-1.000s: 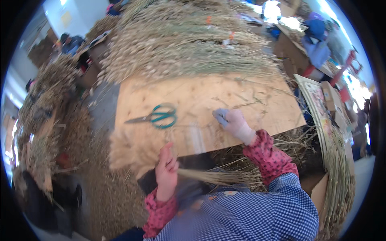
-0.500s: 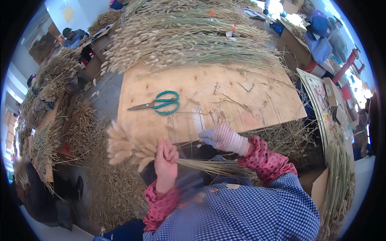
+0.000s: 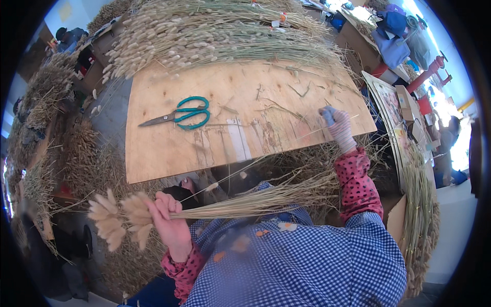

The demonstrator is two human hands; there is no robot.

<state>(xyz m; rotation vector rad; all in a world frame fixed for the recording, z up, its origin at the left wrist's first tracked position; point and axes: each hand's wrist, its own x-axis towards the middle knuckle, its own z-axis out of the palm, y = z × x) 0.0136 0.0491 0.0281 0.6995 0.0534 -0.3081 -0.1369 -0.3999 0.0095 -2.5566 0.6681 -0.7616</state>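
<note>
My left hand (image 3: 168, 220) is closed round a bunch of dried bunny-tail grass (image 3: 245, 202) just below its heads. The fluffy beige heads (image 3: 110, 220) point left and the long stems fan out to the right across my lap. Over the board's right part, my right hand (image 3: 338, 125), in a striped glove, is closed on a thin grass stem (image 3: 266, 157). That stem slants down left toward the bunch. On the wooden board (image 3: 163, 148) lie scissors (image 3: 185, 113) with teal handles, well away from both hands.
A thick layer of bunny-tail grass (image 3: 215, 46) covers the far side of the board. Loose stem bits (image 3: 281, 108) lie on the wood. More dried grass is piled at left (image 3: 46, 97) and right (image 3: 422, 204). Another person (image 3: 71, 38) is at the far left.
My right hand has moved right and away over the board, now with a stem in it. My left hand has shifted left and slightly nearer with the bunch. The view has shifted too.
</note>
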